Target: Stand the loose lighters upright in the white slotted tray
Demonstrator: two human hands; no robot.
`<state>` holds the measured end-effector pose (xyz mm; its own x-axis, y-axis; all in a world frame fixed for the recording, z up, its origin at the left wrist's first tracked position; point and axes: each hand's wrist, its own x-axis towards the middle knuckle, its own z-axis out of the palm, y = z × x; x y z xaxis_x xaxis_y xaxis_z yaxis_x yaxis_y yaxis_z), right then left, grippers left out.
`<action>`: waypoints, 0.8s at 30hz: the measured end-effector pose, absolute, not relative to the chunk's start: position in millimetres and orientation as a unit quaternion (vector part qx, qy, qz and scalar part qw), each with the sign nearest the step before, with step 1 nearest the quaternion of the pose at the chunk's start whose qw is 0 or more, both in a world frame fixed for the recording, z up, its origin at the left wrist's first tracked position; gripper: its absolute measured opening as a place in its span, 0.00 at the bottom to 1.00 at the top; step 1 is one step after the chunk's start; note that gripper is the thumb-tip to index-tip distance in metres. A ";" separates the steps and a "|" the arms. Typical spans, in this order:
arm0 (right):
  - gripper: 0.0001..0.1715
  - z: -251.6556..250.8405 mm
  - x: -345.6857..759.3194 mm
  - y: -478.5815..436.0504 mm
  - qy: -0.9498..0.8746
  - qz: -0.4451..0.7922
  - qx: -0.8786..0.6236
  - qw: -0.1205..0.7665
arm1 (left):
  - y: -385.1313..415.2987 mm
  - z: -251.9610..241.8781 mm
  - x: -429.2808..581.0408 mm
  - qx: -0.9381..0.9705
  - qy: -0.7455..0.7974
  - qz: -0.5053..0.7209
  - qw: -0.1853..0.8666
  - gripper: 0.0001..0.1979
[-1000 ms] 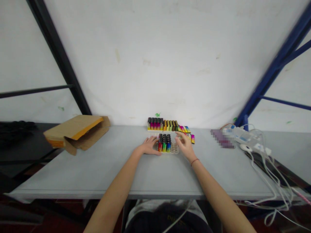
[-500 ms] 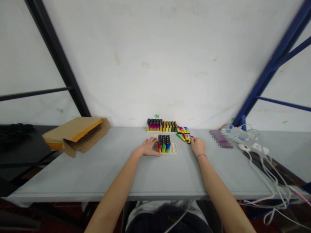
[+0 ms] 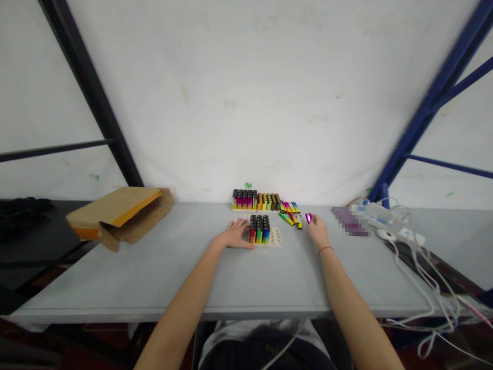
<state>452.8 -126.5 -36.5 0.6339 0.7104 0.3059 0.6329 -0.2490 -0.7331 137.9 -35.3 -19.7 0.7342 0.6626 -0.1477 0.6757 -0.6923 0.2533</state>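
My left hand (image 3: 234, 235) rests on the table with its fingers spread, beside a white holder tray (image 3: 276, 237). Several colourful lighters (image 3: 259, 230) with black tops stand upright in the tray's left part; bare holes show on its right. My right hand (image 3: 318, 231) pinches a shiny purple lighter (image 3: 308, 218) just right of a small group of loose lighters (image 3: 292, 216) lying on the table. Behind the tray, another block of upright lighters (image 3: 245, 199) stands near the wall, with a row of yellowish lighters (image 3: 268, 201) alongside.
An opened cardboard box (image 3: 119, 213) lies on the grey table (image 3: 165, 277) at the left. To the right are a pixelated flat object (image 3: 350, 221), a power strip (image 3: 379, 215) and tangled white cables (image 3: 427, 272). A wall rises behind; metal frame posts flank both sides.
My right hand has drawn slightly right, away from the loose lighters, and the purple lighter in its fingers now shows more fully. My left hand stays where it was.
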 end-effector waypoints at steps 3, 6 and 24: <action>0.24 -35.5 448.7 -123.9 -0.424 0.079 -0.729 0.532 | -35.1 -19.8 137.6 0.921 0.361 -0.023 0.145 0.53; 0.25 -35.1 441.0 -123.2 -0.455 0.085 -0.677 0.572 | -34.8 -19.7 137.5 0.920 0.362 -0.023 0.146 0.54; 0.28 -18.4 389.2 -129.7 -0.271 0.493 -0.511 0.650 | -36.8 -17.0 138.8 0.918 0.368 -0.029 0.145 0.54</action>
<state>389.2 -129.7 -18.4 0.3674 0.9178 -0.1506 -0.3631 -0.0075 -0.9317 138.8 -36.8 -17.0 0.7278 0.6669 -0.1599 0.6838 -0.6876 0.2444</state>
